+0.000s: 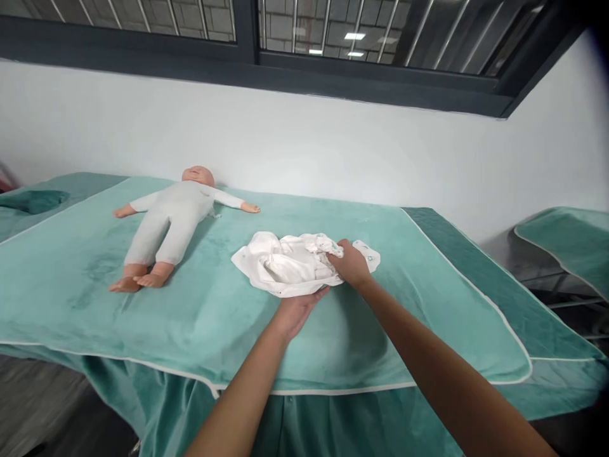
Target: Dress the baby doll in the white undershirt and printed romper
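Note:
A bunched white cloth piece (pixel 290 263) with small printed marks, looking like a baby garment, is held over the middle of the green bed cover. My left hand (pixel 299 312) is under its near edge, palm up, bearing it from below; the cloth hides some of the fingers. My right hand (pixel 352 263) is closed on the gathered right part, and a small printed flap sticks out beyond it. To the left, a baby doll (pixel 174 206) in a white suit lies on its back, arms spread, apart from both hands.
The green padded cover (pixel 428 304) with white piping lies over the bed, its cloth hanging down in front. A white wall (pixel 304 146) and a dark window frame (pixel 333 79) with bars run behind. Another green-covered bed (pixel 571 241) stands at right.

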{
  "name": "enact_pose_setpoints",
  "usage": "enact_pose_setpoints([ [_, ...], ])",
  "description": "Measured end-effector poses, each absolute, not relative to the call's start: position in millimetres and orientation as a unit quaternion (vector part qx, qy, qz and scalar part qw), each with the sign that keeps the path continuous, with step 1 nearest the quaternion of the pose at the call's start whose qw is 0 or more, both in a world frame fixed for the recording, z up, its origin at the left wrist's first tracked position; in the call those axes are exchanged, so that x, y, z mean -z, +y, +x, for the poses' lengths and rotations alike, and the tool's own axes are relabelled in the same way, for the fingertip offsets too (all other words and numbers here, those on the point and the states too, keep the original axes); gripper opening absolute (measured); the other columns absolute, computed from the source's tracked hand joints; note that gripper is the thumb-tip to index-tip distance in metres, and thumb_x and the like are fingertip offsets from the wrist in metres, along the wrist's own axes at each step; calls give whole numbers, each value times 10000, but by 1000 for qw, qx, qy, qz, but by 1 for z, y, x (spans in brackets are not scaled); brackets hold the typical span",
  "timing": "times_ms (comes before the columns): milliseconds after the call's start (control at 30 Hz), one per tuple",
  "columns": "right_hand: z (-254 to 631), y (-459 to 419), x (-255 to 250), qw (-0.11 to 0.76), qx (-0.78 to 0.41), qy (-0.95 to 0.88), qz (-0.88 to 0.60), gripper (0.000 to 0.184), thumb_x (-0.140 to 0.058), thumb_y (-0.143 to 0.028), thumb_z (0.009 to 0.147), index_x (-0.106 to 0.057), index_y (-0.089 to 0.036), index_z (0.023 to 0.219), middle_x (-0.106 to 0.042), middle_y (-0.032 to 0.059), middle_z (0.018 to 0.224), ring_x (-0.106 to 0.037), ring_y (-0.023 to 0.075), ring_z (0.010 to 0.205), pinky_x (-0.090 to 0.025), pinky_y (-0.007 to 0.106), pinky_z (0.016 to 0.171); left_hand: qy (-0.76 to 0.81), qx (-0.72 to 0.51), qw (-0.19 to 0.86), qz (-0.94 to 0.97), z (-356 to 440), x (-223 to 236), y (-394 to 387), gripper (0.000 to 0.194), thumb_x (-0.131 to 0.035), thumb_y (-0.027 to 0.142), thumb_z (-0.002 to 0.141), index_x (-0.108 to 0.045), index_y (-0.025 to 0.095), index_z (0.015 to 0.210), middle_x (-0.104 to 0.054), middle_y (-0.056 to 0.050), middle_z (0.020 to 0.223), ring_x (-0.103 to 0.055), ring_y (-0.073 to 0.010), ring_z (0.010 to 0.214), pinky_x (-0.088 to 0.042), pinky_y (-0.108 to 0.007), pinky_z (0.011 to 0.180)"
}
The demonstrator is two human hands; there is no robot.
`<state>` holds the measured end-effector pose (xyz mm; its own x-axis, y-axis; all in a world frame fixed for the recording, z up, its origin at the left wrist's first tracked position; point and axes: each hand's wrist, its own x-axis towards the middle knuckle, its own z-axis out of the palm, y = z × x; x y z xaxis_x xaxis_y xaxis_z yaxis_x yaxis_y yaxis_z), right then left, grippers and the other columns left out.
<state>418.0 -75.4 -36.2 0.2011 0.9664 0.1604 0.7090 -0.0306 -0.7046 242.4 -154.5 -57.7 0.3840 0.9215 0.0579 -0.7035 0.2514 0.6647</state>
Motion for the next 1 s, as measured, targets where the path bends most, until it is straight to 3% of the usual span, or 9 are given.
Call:
enact_pose_setpoints([
  [167,447,-80,13,507,-219,-491,-673,371,-474,-478,834,-457,-212,1091,-693,85,965,-682,233,827,-532,359,687,171,-540,779,267,239,54,-157,643,-734,193,853,-516,281,1451,-575,-71,1469,-458,-267,1427,-334,-510,1225],
  [267,487,-93,-11,658,-289,-398,-570,440,-574,-427,771,-453,-246,1153,-701,38,945,-691,204,730,-534,325,611,155,-540,790,247,236,48,-154,527,-640,333,938,-511,262,1445,-506,-80,1531,-440,-284,1437,-365,-534,1200],
  [333,514,-108,-14,672,-297,-395,-551,474,-624,-381,736,-499,-257,1176,-709,27,947,-691,212,730,-537,330,616,158,-541,789,245,236,45,-154,497,-604,357,957,-512,260,1435,-488,-77,1546,-445,-289,1431,-388,-533,1180],
  [467,536,-143,23,413,-146,-593,-676,311,-561,-278,765,-650,-193,1050,-717,102,1020,-658,296,983,-520,450,892,162,-556,776,251,239,41,-155,510,-602,304,956,-479,284,1451,-514,-72,1525,-454,-274,1425,-441,-508,1137],
  [633,530,-165,64,287,-7,-653,-701,389,-535,-340,897,-621,-231,1261,-490,148,1452,-485,336,1296,-404,515,1069,253,-629,697,234,230,25,-154,563,-708,184,842,-552,259,1377,-685,-67,1314,-617,-235,1254,-543,-393,1014],
  [767,536,-172,56,179,-25,-737,-651,745,-633,-605,838,-439,-262,1471,-279,148,1612,-318,389,1442,-389,540,1087,334,-683,609,226,199,-3,-142,356,-766,171,751,-696,173,1100,-750,-68,1126,-689,-220,1084,-577,-309,871],
  [867,538,-176,44,101,-93,-785,-604,1020,-769,-614,698,-313,-277,1546,-283,152,1612,-306,410,1439,-390,529,1080,367,-697,560,255,175,-29,-126,229,-810,194,686,-707,124,879,-748,-62,969,-702,-197,923,-568,-276,778],
  [933,535,-175,37,99,-111,-785,-601,916,-785,-545,694,-397,-307,1489,-387,127,1545,-402,380,1371,-417,479,1044,389,-692,536,286,165,-48,-116,210,-833,202,647,-680,124,769,-715,-38,820,-677,-171,772,-549,-261,689],
  [1000,531,-171,31,125,-111,-770,-616,618,-716,-464,774,-530,-313,1343,-517,91,1411,-528,314,1242,-448,404,969,416,-665,527,327,159,-69,-106,231,-850,204,619,-653,133,716,-663,-18,707,-636,-157,665,-522,-257,615],
])
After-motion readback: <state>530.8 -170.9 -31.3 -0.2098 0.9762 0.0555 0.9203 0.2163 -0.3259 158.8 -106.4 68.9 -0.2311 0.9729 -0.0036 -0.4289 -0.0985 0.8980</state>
